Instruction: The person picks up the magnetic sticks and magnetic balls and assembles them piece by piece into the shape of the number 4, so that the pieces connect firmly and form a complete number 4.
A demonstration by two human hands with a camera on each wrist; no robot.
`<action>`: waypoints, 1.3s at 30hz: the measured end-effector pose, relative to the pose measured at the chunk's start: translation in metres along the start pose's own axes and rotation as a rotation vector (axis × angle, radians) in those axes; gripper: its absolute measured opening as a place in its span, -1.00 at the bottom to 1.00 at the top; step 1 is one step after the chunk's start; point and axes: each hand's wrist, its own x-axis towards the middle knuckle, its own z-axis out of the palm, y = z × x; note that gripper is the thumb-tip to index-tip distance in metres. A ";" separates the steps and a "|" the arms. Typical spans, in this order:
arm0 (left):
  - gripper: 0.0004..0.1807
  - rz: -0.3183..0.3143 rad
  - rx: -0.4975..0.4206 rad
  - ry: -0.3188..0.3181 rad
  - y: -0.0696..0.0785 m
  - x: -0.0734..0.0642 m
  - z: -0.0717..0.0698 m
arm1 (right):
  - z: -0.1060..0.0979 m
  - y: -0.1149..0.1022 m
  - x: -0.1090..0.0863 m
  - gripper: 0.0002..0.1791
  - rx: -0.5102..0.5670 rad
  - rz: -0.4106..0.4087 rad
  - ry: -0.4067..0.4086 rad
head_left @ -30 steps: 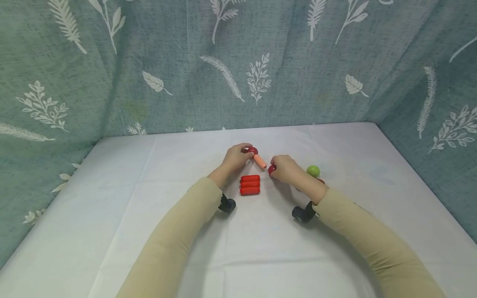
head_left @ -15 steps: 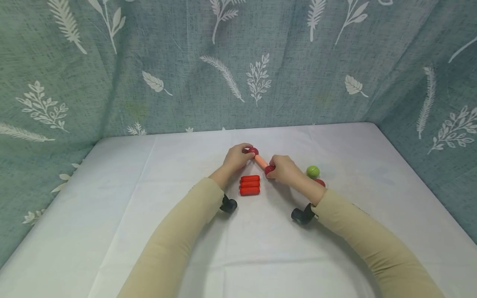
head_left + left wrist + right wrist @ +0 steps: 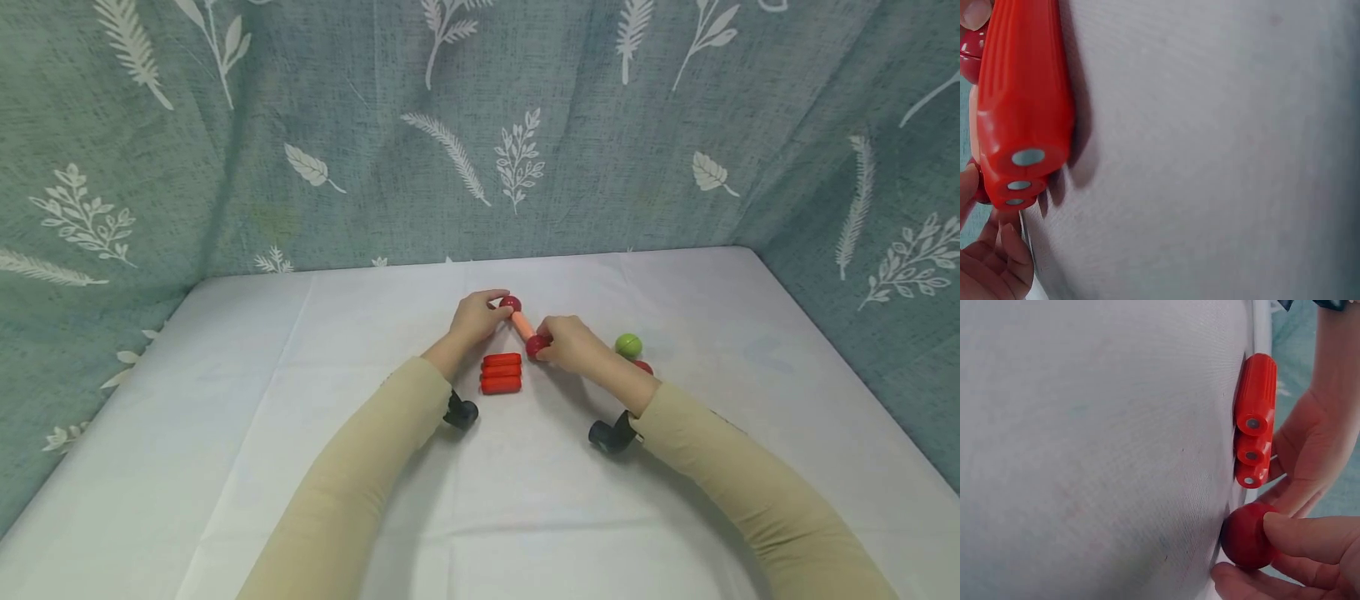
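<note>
In the head view my left hand [image 3: 474,318] holds a glossy red ball [image 3: 511,303] between thumb and fingers. A short orange rod [image 3: 522,326] slants from that ball toward a second red ball [image 3: 536,347]. My right hand [image 3: 572,342] pinches this nearer ball, which sits right at the rod's near end. The right wrist view shows the same red ball [image 3: 1246,537] under my thumb, low over the white cloth. Three ribbed red rods [image 3: 501,372] lie side by side between my hands, with round metal discs in their ends in the left wrist view.
A green ball [image 3: 628,345] lies right of my right hand. Another red ball [image 3: 642,366] is partly hidden behind that wrist. A white cloth [image 3: 315,467] covers the table, and a green leaf-patterned curtain [image 3: 345,225] rises along its back and sides.
My right hand has moved slightly left with its red ball, from apart from the orange rod to the rod's near end. The left hand has stayed nearly still.
</note>
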 end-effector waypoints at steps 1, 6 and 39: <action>-0.54 0.003 -0.001 0.001 0.000 0.000 0.000 | 0.000 0.000 0.000 -0.67 -0.002 -0.005 -0.001; -0.46 0.016 -0.051 -0.039 0.001 -0.002 0.003 | 0.001 0.001 -0.001 -0.71 0.001 -0.009 0.008; -0.56 0.181 -0.020 -0.379 0.000 -0.016 0.001 | -0.001 0.015 0.000 -0.74 0.091 -0.061 0.048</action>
